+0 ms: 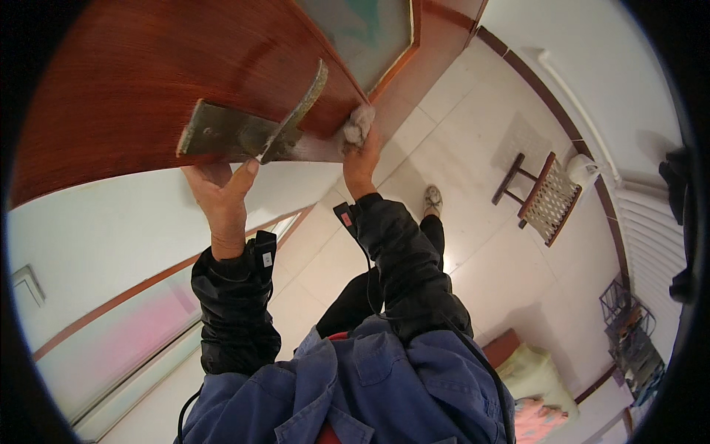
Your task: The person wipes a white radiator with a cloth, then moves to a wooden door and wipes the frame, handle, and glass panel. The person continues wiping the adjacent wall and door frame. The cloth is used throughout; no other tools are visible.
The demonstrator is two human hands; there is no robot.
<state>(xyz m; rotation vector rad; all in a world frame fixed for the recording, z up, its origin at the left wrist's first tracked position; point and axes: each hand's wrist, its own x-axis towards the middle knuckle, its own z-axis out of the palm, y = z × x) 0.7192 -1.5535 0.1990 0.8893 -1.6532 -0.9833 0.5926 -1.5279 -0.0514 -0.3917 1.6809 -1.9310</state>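
Observation:
A reddish-brown wooden door fills the upper left. On its face, near the edge, are a worn metal backplate and a curved lever handle. My left hand grips the door's edge at the backplate, its thumb by the base of the lever. With my right hand I hold a wad of greyish fibrous material against the door near its corner, to the right of the handle. The fingertips of my right hand are partly hidden.
A small wooden folding stool with a woven seat stands on the tiled floor at the right. Beyond it are a white radiator and a pipe. A dark wire rack and a pale green cloth lie lower right. Cables run along my sleeves.

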